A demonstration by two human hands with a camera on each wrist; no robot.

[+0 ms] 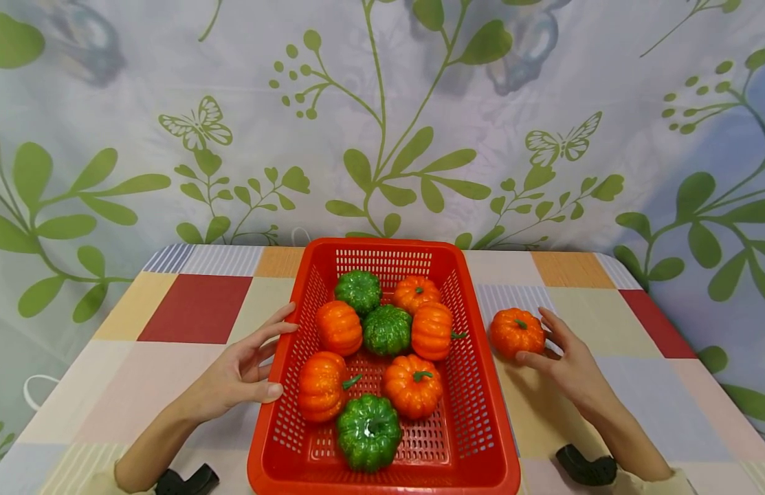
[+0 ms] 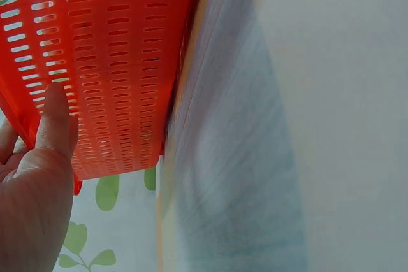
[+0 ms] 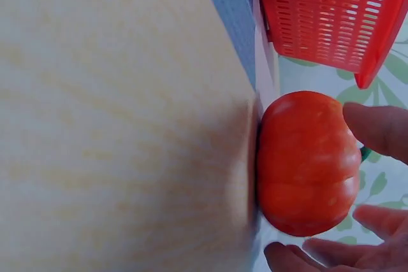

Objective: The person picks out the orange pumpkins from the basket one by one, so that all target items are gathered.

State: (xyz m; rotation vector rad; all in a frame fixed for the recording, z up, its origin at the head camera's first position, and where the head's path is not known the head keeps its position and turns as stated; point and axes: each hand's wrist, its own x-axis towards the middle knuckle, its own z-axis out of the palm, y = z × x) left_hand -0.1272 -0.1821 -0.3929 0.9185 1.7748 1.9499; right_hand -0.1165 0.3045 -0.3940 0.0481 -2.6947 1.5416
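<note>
Orange pumpkin (image 1: pixel 517 332) | right hand (image 1: pixel 570 368) cupping it, fingers loose | left hand (image 1: pixel 240 375) flat against red basket (image 1: pixel 283 385)

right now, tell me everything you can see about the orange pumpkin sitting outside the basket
The orange pumpkin is small, glossy and ribbed, plastic-looking, with a short green stem on top. It sits upright on the checked tablecloth, just to the right of the red basket and apart from its wall. The right hand cups around its right side with fingers spread; the thumb looks to touch its lower front, while the wrist view shows gaps at the other fingertips. It appears whole and undamaged.
</note>
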